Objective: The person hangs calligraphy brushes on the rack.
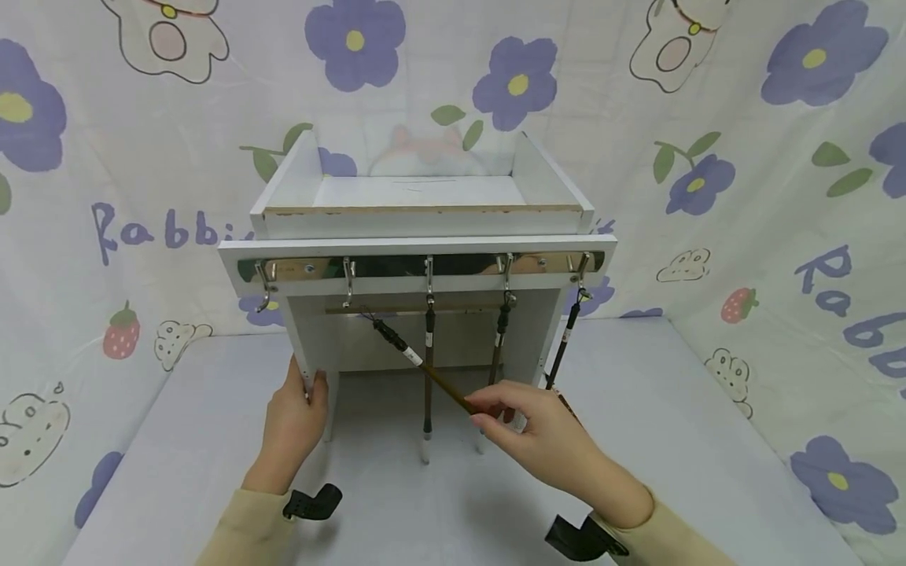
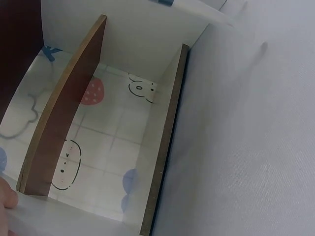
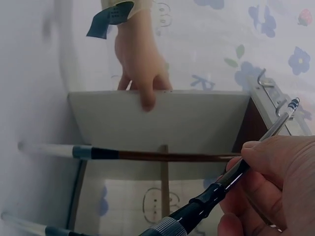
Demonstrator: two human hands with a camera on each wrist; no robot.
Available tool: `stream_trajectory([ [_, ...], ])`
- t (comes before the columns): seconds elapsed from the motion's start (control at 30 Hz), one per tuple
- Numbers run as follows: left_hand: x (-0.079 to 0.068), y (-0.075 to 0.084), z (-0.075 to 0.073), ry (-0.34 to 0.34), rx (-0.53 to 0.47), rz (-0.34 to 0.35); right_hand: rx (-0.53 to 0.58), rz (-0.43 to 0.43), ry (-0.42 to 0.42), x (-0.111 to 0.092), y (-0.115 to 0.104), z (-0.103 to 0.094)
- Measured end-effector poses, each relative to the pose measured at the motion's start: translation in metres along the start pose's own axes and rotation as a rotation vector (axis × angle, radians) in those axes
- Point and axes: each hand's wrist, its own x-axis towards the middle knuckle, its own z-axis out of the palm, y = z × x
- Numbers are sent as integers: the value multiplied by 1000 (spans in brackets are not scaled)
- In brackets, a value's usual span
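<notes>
My right hand (image 1: 541, 432) pinches a calligraphy brush (image 1: 439, 379), dark-handled with a black upper end. It slants up left, its thin cord loop beside the second hook (image 1: 348, 283); whether they touch I cannot tell. The lower end is mostly behind the hand, but a dark ferrule (image 3: 202, 199) shows in the right wrist view. My left hand (image 1: 293, 417) grips the left side panel (image 1: 303, 346) of a white wooden stand, thumb on the inner side (image 3: 147, 101). Brushes hang from the third hook (image 1: 429, 275), the fourth hook (image 1: 506, 271) and the rightmost hook (image 1: 583, 271).
The leftmost hook (image 1: 265, 287) carries nothing. Above the hook rail, the stand has an open-topped tray (image 1: 425, 222). It stands on a white table (image 1: 679, 440) before a patterned cloth (image 1: 439, 23). Inside, a wooden crosspiece (image 2: 61, 105) spans the panels.
</notes>
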Motion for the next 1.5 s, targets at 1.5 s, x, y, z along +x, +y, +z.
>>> stream_trajectory([
  [1.5,1,-1,-1,0,3,5,-9,116,-55,19,-9,11],
])
